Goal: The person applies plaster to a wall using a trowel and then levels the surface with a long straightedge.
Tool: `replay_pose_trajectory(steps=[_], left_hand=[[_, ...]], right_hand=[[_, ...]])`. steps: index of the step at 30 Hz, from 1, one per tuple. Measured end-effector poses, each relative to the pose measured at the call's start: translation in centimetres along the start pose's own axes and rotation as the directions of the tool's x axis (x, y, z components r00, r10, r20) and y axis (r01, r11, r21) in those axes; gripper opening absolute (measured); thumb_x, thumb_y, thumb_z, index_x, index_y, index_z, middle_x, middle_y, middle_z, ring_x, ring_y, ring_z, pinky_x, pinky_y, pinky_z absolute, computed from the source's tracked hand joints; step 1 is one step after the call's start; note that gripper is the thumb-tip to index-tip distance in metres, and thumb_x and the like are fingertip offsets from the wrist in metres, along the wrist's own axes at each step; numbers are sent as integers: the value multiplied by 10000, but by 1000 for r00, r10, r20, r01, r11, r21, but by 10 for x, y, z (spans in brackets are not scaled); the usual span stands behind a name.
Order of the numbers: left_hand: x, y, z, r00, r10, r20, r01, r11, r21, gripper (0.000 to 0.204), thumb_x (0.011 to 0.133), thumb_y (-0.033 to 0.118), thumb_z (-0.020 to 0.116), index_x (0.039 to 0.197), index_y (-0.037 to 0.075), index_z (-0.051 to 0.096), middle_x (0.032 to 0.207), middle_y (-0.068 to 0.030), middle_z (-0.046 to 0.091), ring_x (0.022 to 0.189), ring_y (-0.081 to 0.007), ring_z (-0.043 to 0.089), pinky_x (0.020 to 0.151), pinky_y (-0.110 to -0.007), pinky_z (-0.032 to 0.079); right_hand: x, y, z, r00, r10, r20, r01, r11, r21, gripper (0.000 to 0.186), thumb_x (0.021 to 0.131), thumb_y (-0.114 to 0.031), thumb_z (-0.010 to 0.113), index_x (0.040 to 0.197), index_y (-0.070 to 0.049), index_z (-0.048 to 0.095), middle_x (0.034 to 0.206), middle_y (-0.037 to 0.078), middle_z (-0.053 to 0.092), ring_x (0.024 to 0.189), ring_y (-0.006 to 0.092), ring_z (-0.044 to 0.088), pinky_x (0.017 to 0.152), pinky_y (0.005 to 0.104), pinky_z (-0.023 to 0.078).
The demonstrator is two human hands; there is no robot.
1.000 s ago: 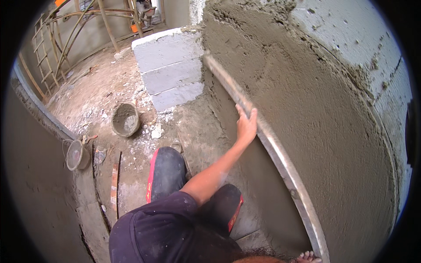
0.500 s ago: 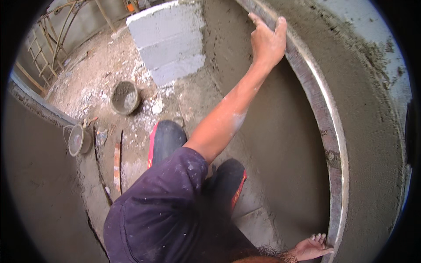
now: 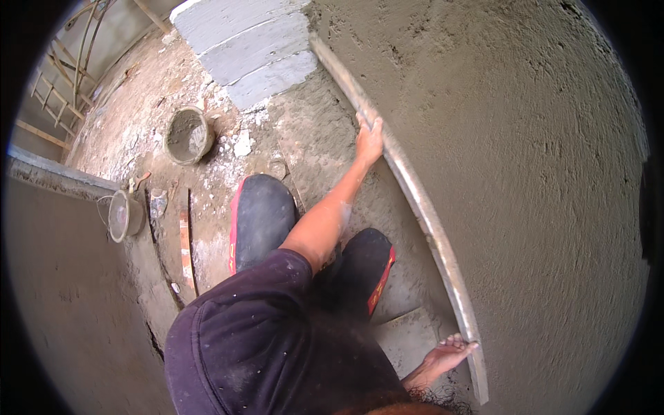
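Observation:
A long, narrow straightedge (image 3: 415, 190), pale and smeared with mortar, lies along the foot of the wet plastered wall (image 3: 539, 180). It looks curved through the lens. Around its upper-middle part, my left hand (image 3: 370, 142) is closed, with that arm stretched out ahead of me. Close to its near end, my right hand (image 3: 448, 354) grips the edge with the thumb on the bar and the fingers curled. Plaster beside the straightedge is grey and finely ridged.
Pale grey blocks (image 3: 252, 52) stand at the far end of the wall. On the rubble-strewn floor are a mortar bucket (image 3: 188, 135), a small pail (image 3: 126, 217) and a reddish strip (image 3: 185, 238). Bamboo poles (image 3: 66, 86) lean at far left. My knees (image 3: 263, 214) are near the wall.
Both hands have brought the straightedge down the wall, leftward in the picture, to its foot. More plastered surface shows above it. My view has shifted toward the wall.

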State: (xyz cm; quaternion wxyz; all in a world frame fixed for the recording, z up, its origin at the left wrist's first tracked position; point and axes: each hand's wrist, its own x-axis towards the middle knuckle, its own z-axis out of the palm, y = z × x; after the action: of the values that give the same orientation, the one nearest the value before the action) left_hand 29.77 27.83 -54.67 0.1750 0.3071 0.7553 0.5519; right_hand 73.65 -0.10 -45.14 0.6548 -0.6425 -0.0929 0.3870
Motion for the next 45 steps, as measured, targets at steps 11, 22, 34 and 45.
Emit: replay_pose_trajectory(steps=[11, 22, 34, 45], left_hand=[[-135, -88, 41, 990, -108, 92, 109, 994, -11, 860, 964, 456, 431, 1486, 24, -99, 987, -293, 619, 518, -261, 601, 452, -351, 499], [-14, 51, -23, 995, -30, 96, 46, 984, -170, 805, 953, 375, 446, 1468, -80, 27, 1223, -376, 520, 1148, -466, 537, 1007, -436, 396], [-84, 292, -80, 935, 293, 197, -228, 928, -296, 969, 934, 495, 469, 1432, -136, -73, 935, -326, 638, 887, -351, 676, 713, -406, 545], [-190, 305, -86, 871, 484, 90, -316, 689, -652, 1097, 829, 223, 654, 1379, -126, -228, 608, -207, 613, 495, -295, 626, 515, -411, 534]], right_hand=[[60, 6, -97, 992, 55, -115, -61, 997, -49, 408, 930, -533, 512, 804, -146, 478, 658, -43, 504, 559, 68, 511, 444, 201, 401], [16, 21, -1, 993, 117, 4, -116, 982, 147, 442, 910, -550, 545, 847, -122, 452, 683, 0, 499, 596, 88, 489, 467, 212, 376], [9, -73, -46, 966, -195, -171, 230, 949, 214, 483, 870, -561, 598, 847, -87, 508, 672, 9, 483, 528, 109, 436, 476, 232, 355], [26, -104, -163, 967, -240, -85, 254, 909, 330, 488, 847, -540, 630, 806, -85, 457, 700, 37, 478, 568, 132, 443, 477, 252, 358]])
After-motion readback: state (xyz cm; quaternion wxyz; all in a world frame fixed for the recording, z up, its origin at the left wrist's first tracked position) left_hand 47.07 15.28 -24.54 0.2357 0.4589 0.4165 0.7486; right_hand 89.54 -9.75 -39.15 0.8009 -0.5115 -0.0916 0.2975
